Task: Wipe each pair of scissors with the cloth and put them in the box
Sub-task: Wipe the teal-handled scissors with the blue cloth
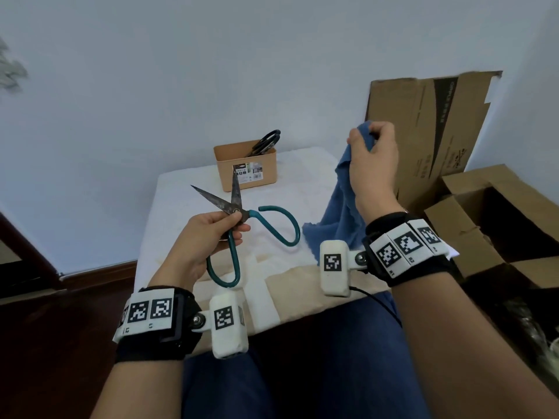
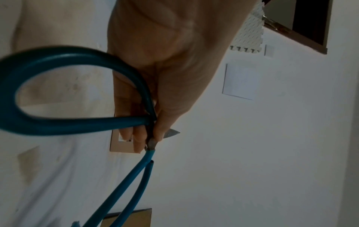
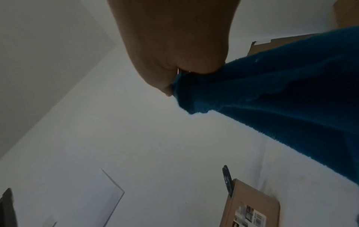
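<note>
The teal-handled scissors (image 1: 239, 225), blades spread, are hanging over the near bench (image 1: 187, 189), the left hand (image 1: 208, 237) pinching their pivot. To the right, the right hand (image 1: 373, 164) is gripping the blue cloth (image 1: 338, 207), lifted. Wiping is seemingly next: cloth must meet blades before the far box (image 1: 246, 167).

Head camera looks down and forward across the table (image 1: 181, 207) toward the wall. Both wrist cameras sit tight under the palms, facing along the fingers. All three views catch the tan box (image 1: 246, 164) (image 3: 250, 205).
</note>
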